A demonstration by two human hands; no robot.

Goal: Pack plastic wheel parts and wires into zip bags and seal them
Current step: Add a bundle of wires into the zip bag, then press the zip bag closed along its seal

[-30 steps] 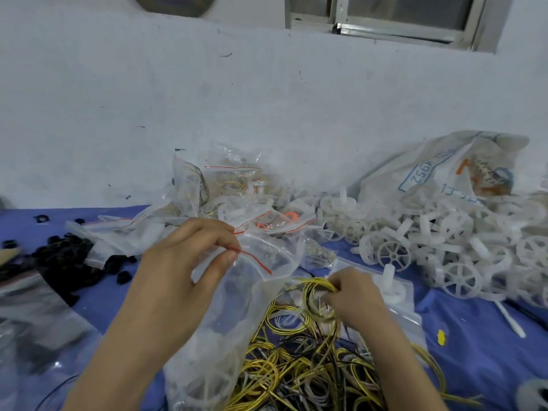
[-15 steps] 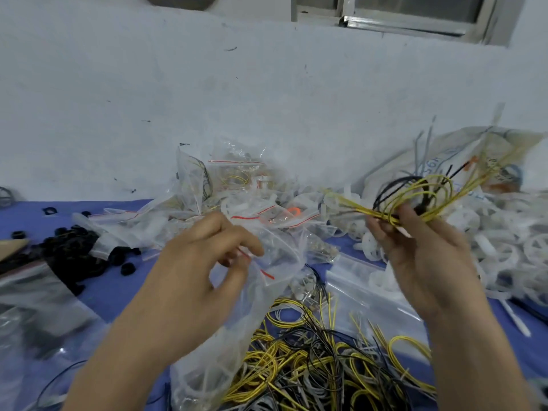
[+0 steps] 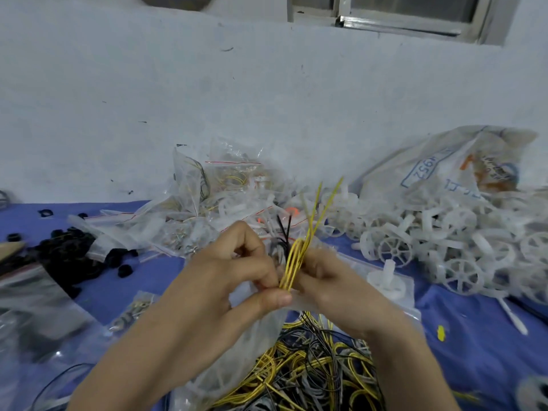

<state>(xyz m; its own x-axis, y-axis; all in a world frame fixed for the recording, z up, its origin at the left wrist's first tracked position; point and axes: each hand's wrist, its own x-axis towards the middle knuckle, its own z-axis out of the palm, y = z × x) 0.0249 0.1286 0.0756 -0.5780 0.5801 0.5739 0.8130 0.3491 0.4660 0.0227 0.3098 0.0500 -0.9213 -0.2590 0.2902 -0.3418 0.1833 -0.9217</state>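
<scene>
My left hand (image 3: 237,271) pinches the mouth of a clear zip bag (image 3: 237,345) that hangs below it with white wheel parts inside. Beside it, my right hand (image 3: 329,280) grips a coiled bundle of yellow and black wires (image 3: 295,256) at the bag's mouth, the wire ends sticking up. A loose heap of yellow, black and grey wires (image 3: 314,372) lies under both hands. White plastic wheels (image 3: 430,241) are heaped at the right.
Filled zip bags (image 3: 213,200) are stacked against the white wall behind my hands. A big printed sack (image 3: 450,170) lies behind the wheels. Small black rings (image 3: 74,247) are scattered at the left on the blue cloth (image 3: 474,327). A flat bag with a wheel (image 3: 388,280) lies right of my hands.
My right hand lifted a wire bundle out of the heap, swung it up to the right, then brought it back down to the mouth of the bag in my left hand.
</scene>
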